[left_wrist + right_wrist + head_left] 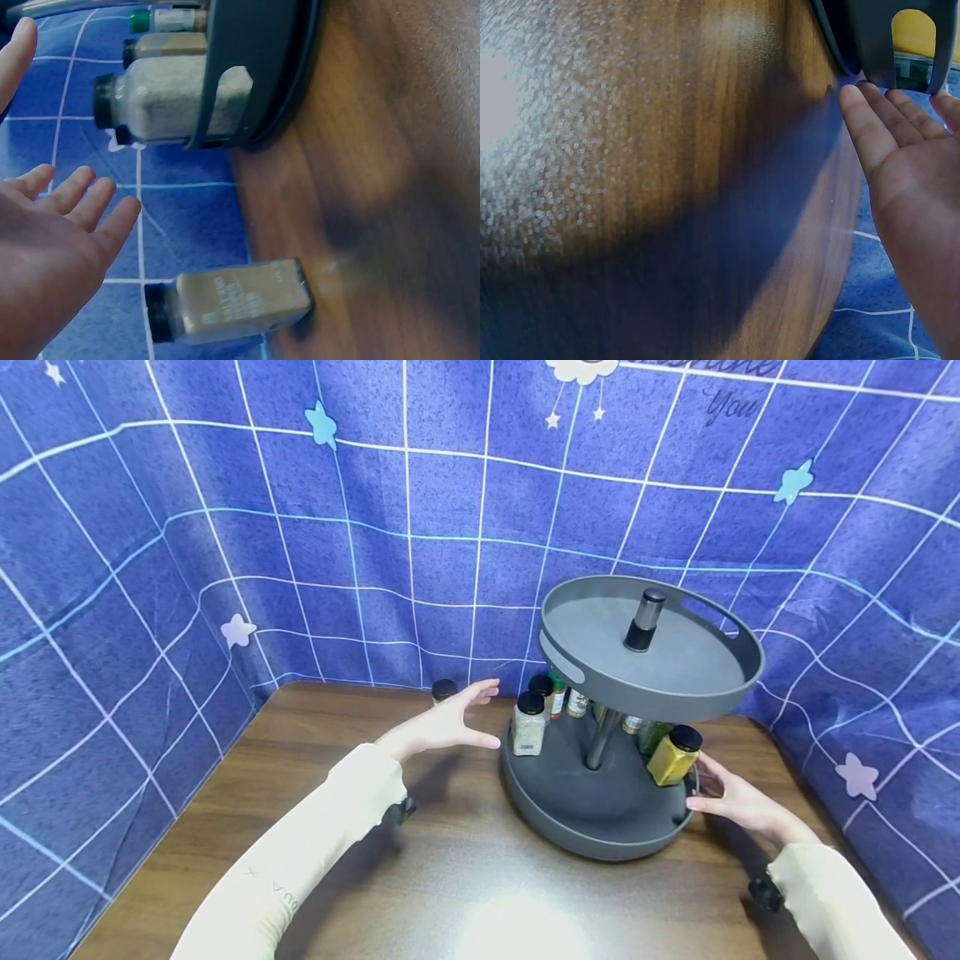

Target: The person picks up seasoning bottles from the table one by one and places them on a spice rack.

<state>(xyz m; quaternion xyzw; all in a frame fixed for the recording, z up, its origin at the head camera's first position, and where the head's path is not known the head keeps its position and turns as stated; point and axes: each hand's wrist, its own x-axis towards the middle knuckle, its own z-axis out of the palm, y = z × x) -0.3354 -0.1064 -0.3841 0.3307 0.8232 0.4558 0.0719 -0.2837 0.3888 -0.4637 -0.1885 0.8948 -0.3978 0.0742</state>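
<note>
A grey two-tier turntable stands on the table, with a bare upper tray (592, 627) above a lower tray (577, 814). My left hand (450, 722) hovers beside its left side, fingers spread, touching nothing. At the lower tray's right side, my right hand (738, 797) has its fairly straight fingers (870, 124) against the rim near the handle cutout. A jar of pale granules (528, 733) stands at the tray's left edge; a yellow-filled jar (672, 762) is at the right. Beyond my left hand, a black-capped spice jar (240, 301) stands on the table, partly hidden in the head view.
Several smaller spice bottles, one with a green cap (557, 681), stand toward the back of the lower tray, partly under the upper one. Behind and beside the wooden table (420, 885) hangs a blue gridded curtain (442, 560). A central post (602, 739) joins the trays.
</note>
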